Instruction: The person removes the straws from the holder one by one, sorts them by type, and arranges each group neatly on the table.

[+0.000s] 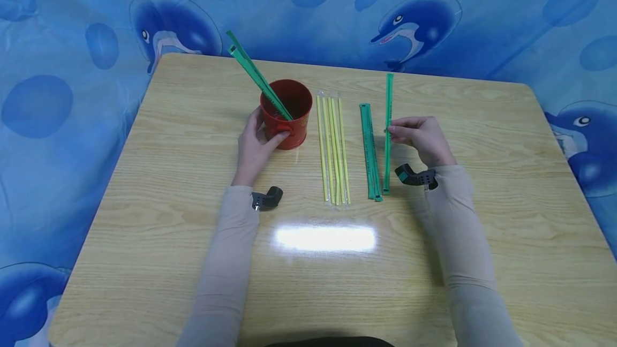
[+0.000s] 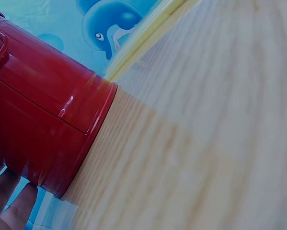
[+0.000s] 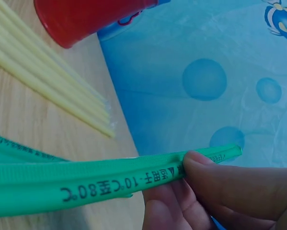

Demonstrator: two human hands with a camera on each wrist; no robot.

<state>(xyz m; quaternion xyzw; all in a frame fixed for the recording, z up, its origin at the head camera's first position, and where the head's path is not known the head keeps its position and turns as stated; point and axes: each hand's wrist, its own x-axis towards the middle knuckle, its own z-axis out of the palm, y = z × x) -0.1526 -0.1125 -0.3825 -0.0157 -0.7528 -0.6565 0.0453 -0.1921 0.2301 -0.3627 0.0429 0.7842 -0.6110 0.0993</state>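
Note:
My left hand (image 1: 255,149) holds a small red bucket (image 1: 300,130) upright on the table, thumb at its near side and fingers around its left; the left wrist view shows the bucket's wall (image 2: 42,105) close up. Leaning out of it to the upper left are a few green-wrapped straws (image 1: 255,74). My right hand (image 1: 424,135) pinches another green-wrapped straw (image 1: 388,100) between thumb and fingers. Print shows on its wrapper (image 3: 100,189) in the right wrist view. Just left of it lie more green-wrapped straws (image 1: 369,149).
Between the bucket and the green straws, several yellow straws (image 1: 333,149) in clear wrappers lie side by side. They sit on a light wooden table (image 1: 168,175). A blue dolphin-print sheet (image 1: 270,9) hangs behind. Each wrist wears a black camera mount (image 1: 268,198).

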